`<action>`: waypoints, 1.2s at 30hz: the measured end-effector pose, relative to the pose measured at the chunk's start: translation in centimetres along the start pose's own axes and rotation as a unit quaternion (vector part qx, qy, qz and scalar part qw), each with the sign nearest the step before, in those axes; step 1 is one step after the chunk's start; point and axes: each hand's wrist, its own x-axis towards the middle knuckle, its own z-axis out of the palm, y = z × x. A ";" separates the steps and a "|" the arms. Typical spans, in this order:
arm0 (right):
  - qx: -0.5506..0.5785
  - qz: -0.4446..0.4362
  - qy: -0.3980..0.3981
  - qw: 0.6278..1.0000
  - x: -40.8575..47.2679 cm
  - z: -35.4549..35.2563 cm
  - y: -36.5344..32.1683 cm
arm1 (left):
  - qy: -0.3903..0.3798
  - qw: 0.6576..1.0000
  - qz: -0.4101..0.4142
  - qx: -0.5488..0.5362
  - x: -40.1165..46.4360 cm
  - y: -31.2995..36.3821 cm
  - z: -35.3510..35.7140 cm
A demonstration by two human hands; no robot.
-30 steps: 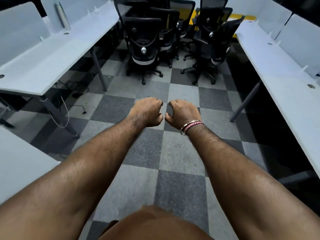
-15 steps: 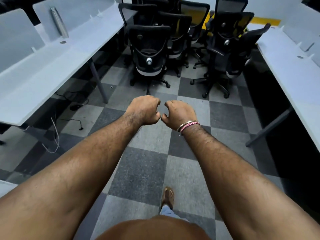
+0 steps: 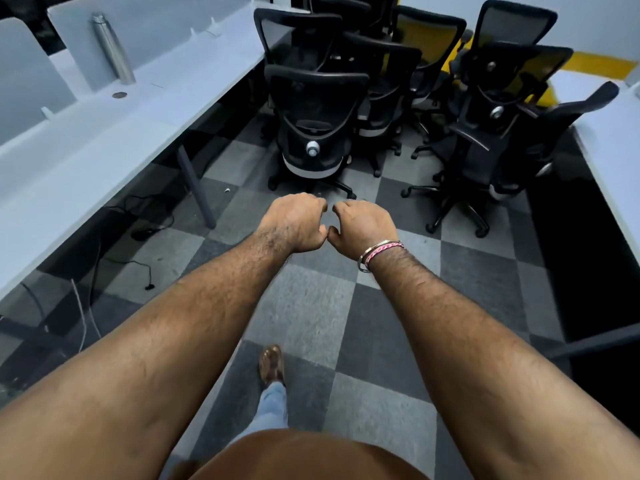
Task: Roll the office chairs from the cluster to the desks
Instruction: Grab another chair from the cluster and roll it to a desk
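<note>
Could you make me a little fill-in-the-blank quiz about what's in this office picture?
1. The metal bottle stands on the desk to the person's ____.
2. The left hand and right hand are both curled and hold ____.
3. The bracelets sit on the ____ wrist.
4. The nearest chair shows the person its ____.

Missing words: left; nothing; right; back

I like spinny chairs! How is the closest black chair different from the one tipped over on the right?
The closest black chair stands upright with its back toward the camera; the leaning chair is tilted against its neighbours. The closest chair is alone at the front of the cluster; the leaning one is wedged beside the right desk. Both are black, on wheeled bases, and neither hand touches them.
</note>
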 end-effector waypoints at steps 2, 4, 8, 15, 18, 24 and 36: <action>-0.011 0.004 0.002 1.000 5.2 1.5 1.0 | 0.003 1.000 0.012 0.008 4.7 -2.5 0.8; -0.009 0.010 0.000 1.000 9.5 2.6 1.7 | 0.009 1.000 0.023 0.004 8.6 -4.7 1.5; 0.000 0.017 -0.002 1.000 18.9 4.0 2.4 | 0.004 0.999 0.041 0.001 17.0 -9.9 1.3; 0.017 0.032 0.004 0.999 33.5 5.8 3.9 | 0.004 0.998 0.057 0.009 29.5 -17.9 0.3; 0.017 0.035 0.003 0.999 39.2 7.2 5.0 | -0.002 0.999 0.048 0.009 34.4 -20.4 0.9; 0.022 0.013 -0.004 1.000 49.3 11.0 8.5 | -0.008 0.999 0.045 0.006 44.7 -24.0 2.6; 0.039 -0.001 -0.011 0.999 69.9 16.3 19.3 | -0.021 0.999 0.033 0.028 67.6 -28.4 3.8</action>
